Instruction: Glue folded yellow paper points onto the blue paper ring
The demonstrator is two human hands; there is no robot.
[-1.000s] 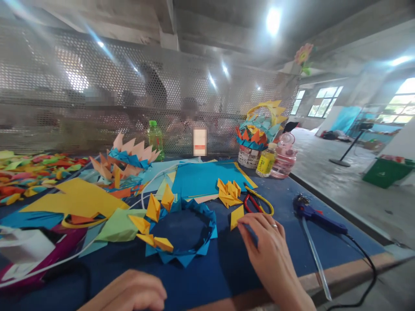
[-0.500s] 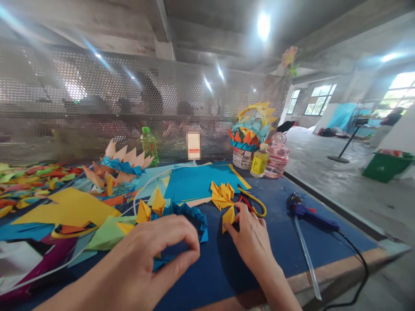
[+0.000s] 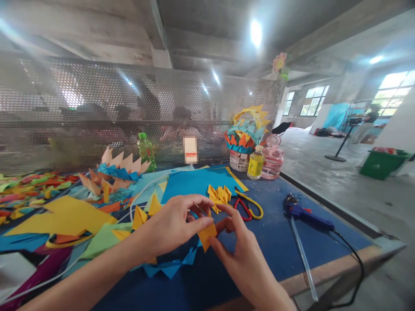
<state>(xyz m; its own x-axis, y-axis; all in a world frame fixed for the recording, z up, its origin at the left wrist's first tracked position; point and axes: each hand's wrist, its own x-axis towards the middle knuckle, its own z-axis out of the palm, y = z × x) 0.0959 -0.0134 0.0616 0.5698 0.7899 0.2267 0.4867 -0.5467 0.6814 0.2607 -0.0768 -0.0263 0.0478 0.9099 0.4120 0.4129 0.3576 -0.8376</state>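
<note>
Between my two hands is a small folded yellow paper piece (image 3: 207,237). My left hand (image 3: 178,222) pinches it from above with thumb and fingers. My right hand (image 3: 241,248) grips its lower right edge between thumb and fingers. Below and behind my left hand lies a blue folded-paper ring (image 3: 171,268) with pointed edges, partly hidden by the hand and forearm. A cluster of yellow folded pieces (image 3: 221,195) rests just beyond my right hand. Beside it lie scissors (image 3: 257,211) with red and yellow handles. Another yellow folded piece (image 3: 139,217) stands left of my left hand.
A blue glue gun (image 3: 308,216) with a clear stick and black cord lies at right. Behind are blue paper sheets (image 3: 197,181), a yellow-labelled bottle (image 3: 256,164), a pink bottle (image 3: 272,160) and a paper-decorated basket (image 3: 240,160). Paper scraps (image 3: 29,194) cover the left.
My right hand has brought the yellow paper piece left from beside the cluster. My left hand has moved up and now grips it too. More of the blue ring shows below.
</note>
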